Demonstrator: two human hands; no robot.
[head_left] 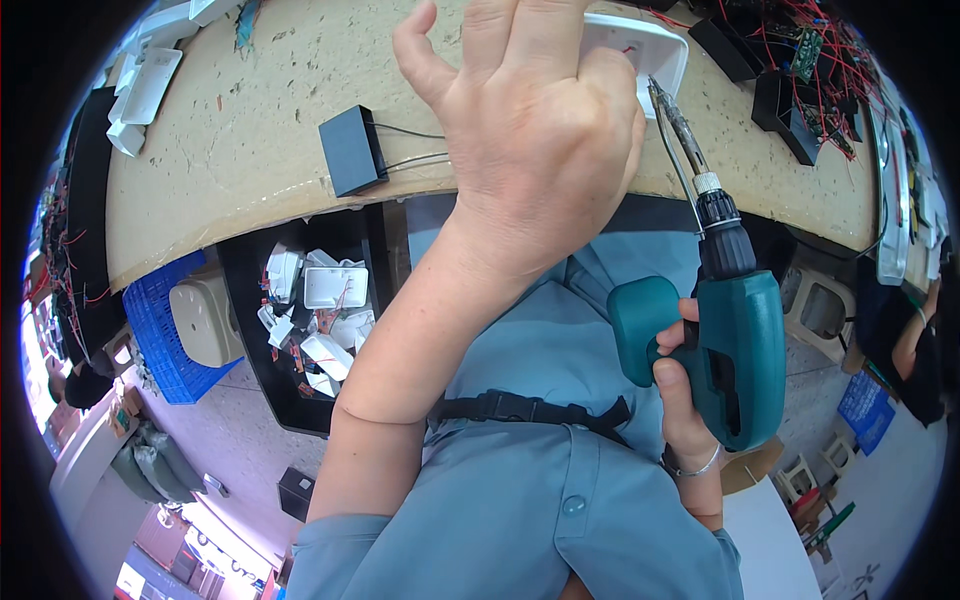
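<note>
The green soldering gun (pixel 745 320) is gripped by the right hand (pixel 685 405), its tip (pixel 668 107) angled up beside the white case (pixel 668 50) on the bench (pixel 250 150). The case is partly covered by the left hand (pixel 540 130), held back up; whether anything is pinched by it cannot be told. Leads (pixel 415 161) are run from the black box (pixel 352 150) to beneath that hand. White parts (pixel 335 287) are held in a black bin (pixel 255 350) below.

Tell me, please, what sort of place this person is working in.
Probably an electronics assembly or repair workshop: the right hand holds what looks like a green soldering gun, circuit boards with red wires lie on the workbench, and a black bin holds white plastic casings.
</note>
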